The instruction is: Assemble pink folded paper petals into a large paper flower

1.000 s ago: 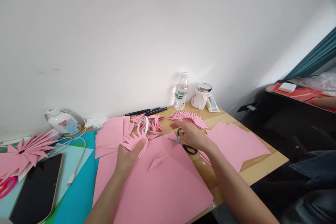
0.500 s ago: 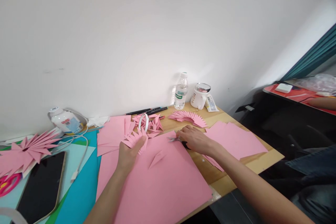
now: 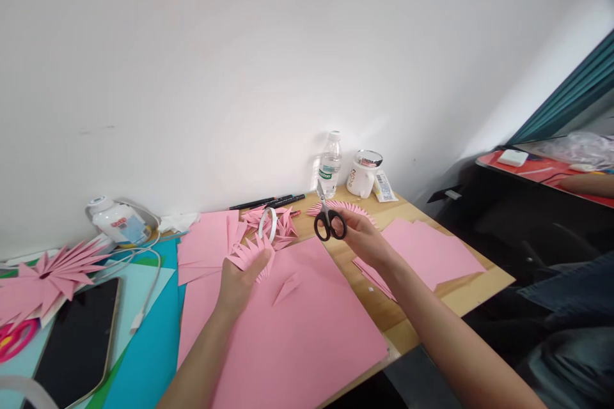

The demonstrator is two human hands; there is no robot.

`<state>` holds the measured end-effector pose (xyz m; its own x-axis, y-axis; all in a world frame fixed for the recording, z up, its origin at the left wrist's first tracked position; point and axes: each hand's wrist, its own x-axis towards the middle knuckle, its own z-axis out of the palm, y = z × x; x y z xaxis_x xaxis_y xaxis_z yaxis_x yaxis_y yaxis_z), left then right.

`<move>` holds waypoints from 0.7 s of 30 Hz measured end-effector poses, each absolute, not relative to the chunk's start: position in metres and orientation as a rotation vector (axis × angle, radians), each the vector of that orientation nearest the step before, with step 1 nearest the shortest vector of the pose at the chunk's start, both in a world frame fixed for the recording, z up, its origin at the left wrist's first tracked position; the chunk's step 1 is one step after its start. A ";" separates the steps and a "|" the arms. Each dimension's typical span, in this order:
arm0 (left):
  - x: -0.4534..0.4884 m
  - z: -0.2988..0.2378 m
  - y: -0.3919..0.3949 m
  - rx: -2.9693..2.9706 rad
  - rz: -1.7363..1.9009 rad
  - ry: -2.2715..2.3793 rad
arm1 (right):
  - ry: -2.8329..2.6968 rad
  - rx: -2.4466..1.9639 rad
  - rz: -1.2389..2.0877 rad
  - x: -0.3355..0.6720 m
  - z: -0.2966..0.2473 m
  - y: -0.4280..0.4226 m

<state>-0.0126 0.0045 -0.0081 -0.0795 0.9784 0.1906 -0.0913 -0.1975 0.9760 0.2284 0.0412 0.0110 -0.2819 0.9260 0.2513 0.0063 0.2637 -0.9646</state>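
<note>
My left hand [image 3: 244, 278] is closed on a pleated pink paper fan [image 3: 252, 254], its points sticking up past my thumb. Just above it a white tape roll [image 3: 267, 225] stands on edge, seemingly held with the fan, though how it is held is hidden. My right hand [image 3: 362, 233] grips black-handled scissors [image 3: 330, 223] by a handle loop, blades pointing up toward the wall. Between my hands lies a large pink sheet [image 3: 307, 339], with a small folded pink piece [image 3: 288, 287] on it. Folded pink paper pieces [image 3: 285, 225] sit behind my left hand.
A water bottle [image 3: 330, 166] and a white mug [image 3: 363, 176] stand by the wall. Pink sheets [image 3: 426, 249] lie at right. To the left are a phone [image 3: 79, 339], a cable, a white bottle [image 3: 118, 220] and a pink paper rosette [image 3: 52, 275].
My right hand has lifted the scissors off the table, and their blades have swung from pointing left to pointing up. My left hand, with the fan, has shifted slightly right.
</note>
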 end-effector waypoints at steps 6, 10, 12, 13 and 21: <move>-0.013 -0.011 0.004 1.219 1.433 1.127 | -1.243 -0.736 1.475 0.213 -0.002 0.043; -0.013 -0.011 0.004 1.201 1.431 1.107 | -1.143 -0.691 1.439 0.209 -0.006 0.048; -0.013 -0.010 0.004 1.190 1.431 1.089 | -1.196 -0.703 1.384 0.206 -0.005 0.048; -0.012 -0.010 0.004 1.185 1.438 1.074 | -1.259 -0.727 1.341 0.204 -0.005 0.048; -0.015 -0.011 0.004 1.075 1.481 1.027 | -1.955 -1.046 0.772 0.194 0.004 0.043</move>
